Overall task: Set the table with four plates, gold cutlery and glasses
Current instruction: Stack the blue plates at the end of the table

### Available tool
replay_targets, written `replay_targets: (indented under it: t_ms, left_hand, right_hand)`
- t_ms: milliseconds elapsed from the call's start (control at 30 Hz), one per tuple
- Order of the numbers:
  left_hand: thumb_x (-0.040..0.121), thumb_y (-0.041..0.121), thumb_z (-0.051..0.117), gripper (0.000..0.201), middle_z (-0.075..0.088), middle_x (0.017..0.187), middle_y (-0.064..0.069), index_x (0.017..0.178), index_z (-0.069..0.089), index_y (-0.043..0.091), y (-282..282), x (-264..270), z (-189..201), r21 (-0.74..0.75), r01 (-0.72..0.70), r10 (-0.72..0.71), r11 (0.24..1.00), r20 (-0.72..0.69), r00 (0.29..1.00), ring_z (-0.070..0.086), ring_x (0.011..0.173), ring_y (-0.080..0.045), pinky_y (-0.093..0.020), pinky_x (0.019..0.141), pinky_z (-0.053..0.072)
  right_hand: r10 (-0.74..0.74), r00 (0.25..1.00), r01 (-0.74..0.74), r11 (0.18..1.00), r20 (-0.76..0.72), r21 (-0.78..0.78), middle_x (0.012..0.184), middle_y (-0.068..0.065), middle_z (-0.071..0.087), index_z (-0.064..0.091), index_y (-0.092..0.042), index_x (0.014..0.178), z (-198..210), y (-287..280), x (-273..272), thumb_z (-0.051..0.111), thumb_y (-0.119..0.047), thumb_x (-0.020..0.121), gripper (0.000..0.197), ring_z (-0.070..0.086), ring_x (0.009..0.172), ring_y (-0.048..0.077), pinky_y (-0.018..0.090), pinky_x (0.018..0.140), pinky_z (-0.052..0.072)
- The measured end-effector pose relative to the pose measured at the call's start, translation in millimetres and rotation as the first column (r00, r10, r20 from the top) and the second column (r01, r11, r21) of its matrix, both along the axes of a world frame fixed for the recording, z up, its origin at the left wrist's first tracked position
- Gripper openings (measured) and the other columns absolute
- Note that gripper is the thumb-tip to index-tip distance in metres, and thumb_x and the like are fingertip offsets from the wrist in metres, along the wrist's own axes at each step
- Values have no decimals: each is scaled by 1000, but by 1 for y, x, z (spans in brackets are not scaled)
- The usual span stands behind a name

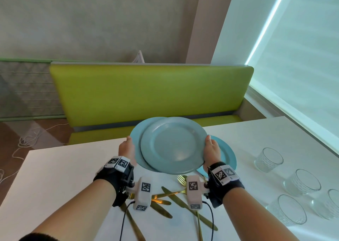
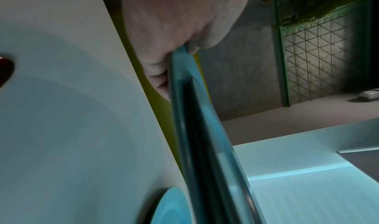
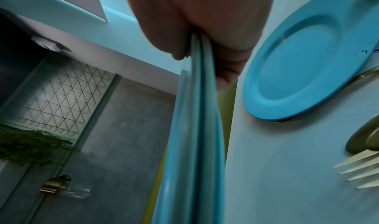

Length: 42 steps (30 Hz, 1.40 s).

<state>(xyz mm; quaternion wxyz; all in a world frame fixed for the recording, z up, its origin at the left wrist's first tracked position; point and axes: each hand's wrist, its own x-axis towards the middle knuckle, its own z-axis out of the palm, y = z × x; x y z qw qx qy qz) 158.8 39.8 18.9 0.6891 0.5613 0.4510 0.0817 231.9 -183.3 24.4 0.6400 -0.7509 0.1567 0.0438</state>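
Carrying plate stack [image 1: 172, 145] mid-frame | left hand [image 1: 127, 148], right hand [image 1: 212, 149] fingers pinch opposite rims | rigid, slick (likely breakable); hold level

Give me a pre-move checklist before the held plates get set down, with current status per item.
1. Left hand grips the plate stack at its rim: ok.
2. Right hand grips the opposite rim: ok.
3. Held plates aligned: not ok, lower one juts out left.
4. One blue plate already on the table: ok.
5. Glasses clear of the hands: ok.
6. Number of plates held: cannot tell.
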Motion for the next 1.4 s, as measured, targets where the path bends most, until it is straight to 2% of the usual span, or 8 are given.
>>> replay_targets:
  t_ms: [133, 300, 467, 600, 733, 967, 1233, 1400]
  left_hand:
    - [101, 35, 26, 52, 48, 138, -20, 132, 45, -3, -14, 1, -1, -6, 7, -7, 1000, -9, 1000, 48, 126, -37, -47, 108, 37]
    - [102, 35, 28, 49, 54, 133, -18, 131, 49, 2, -34, 10, -4, -55, -29, 32, 998, 48, 998, 54, 118, -37, -42, 97, 44]
    - [99, 46, 26, 57, 54, 134, -18, 132, 49, 5, -35, 20, -9, 74, 49, -50, 996, 15, 999, 54, 119, -37, -48, 102, 44]
    - [100, 42, 28, 53, 55, 132, -17, 131, 49, 5, -24, 24, -17, 95, 45, -43, 994, -19, 999, 55, 116, -38, -47, 101, 44]
    - [102, 38, 25, 53, 46, 141, -17, 138, 42, 5, -10, 26, -27, 106, 17, -10, 994, -65, 998, 48, 125, -37, -41, 102, 41]
    - [100, 43, 26, 54, 41, 146, -12, 142, 38, 11, 2, 35, -42, 71, -35, 40, 997, -67, 997, 45, 129, -35, -45, 106, 39]
    - [96, 53, 32, 57, 48, 141, -9, 139, 42, 17, -6, 44, -55, -41, -46, 45, 998, -40, 998, 50, 124, -35, -52, 104, 41]
    - [94, 55, 34, 56, 49, 139, -9, 137, 43, 20, -10, 46, -51, -73, -29, 26, 997, -32, 999, 52, 123, -35, -54, 103, 42]
  right_hand:
    - [-2, 1000, 2, 1000, -3, -28, 92, 9, 59, 58, -12, 88, -8, -5, 0, 36, -39, 98, 37, 56, 88, 26, 44, 90, 47]
    - [29, 999, -32, 992, -21, -119, 98, 12, 61, 64, -5, 107, -20, -6, -2, 34, -31, 101, 40, 53, 89, 25, 35, 85, 43]
    - [127, 989, -142, 953, -72, -268, 111, 10, 64, 63, -13, 117, -30, -8, -1, 33, -33, 100, 40, 57, 104, 29, 36, 95, 43]
    - [211, 966, -249, 919, -151, -307, 87, 7, 64, 61, -13, 98, -35, -30, 25, 32, -41, 100, 40, 54, 68, 22, 35, 68, 50]
    - [100, 946, -257, 812, -309, -523, 120, 20, 62, 59, -3, 120, -46, -84, 66, 36, -32, 99, 43, 59, 102, 32, 38, 91, 46]
    - [-37, 864, -307, 753, -502, -583, 100, 20, 60, 61, 3, 114, -74, -140, 93, 47, -18, 91, 34, 50, 82, 28, 32, 57, 35]
    - [6, 845, -374, 722, -535, -582, 87, 16, 58, 61, 4, 98, -82, -135, 90, 46, -11, 93, 22, 55, 86, 30, 29, 72, 40]
    - [-29, 899, -197, 865, -437, -462, 107, 26, 60, 58, 11, 115, -74, -130, 91, 38, -26, 97, 46, 49, 87, 30, 36, 78, 38]
